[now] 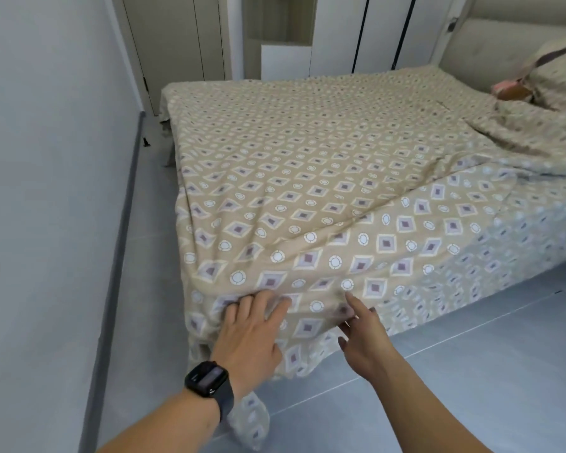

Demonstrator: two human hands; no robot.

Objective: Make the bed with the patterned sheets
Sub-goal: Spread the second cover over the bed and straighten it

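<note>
Smoothing the near corner looks like the step in hand: both hands sit at the foot corner of the bed, where the beige cotton sheet with purple diamonds and white circles (307, 178) drapes over the mattress edge. Next move probably calls for a pull down and outward to flatten the creases just beyond the fingertips, then squaring the overhang.

Left hand (252, 331), black smartwatch (208, 378) on the wrist: fingers spread and fairly straight, tips pressing into the sheet right at the fold of the edge, bunching it slightly. No real grip visible.

Right hand (363, 335): fingers apart, index stretched forward and touching or nearly touching the sheet; can't tell which. Holds nothing.

Below the fingers, a loose sheet tail hangs to the grey tiled floor (471, 371). Beyond the fingertips, diagonal wrinkles run across the top. Farther off to the right, rumpled bedding in the same pattern (520, 138), a pillow (562, 70) and the padded beige headboard (490, 44). White wardrobe doors (177, 37) at the back.
</note>
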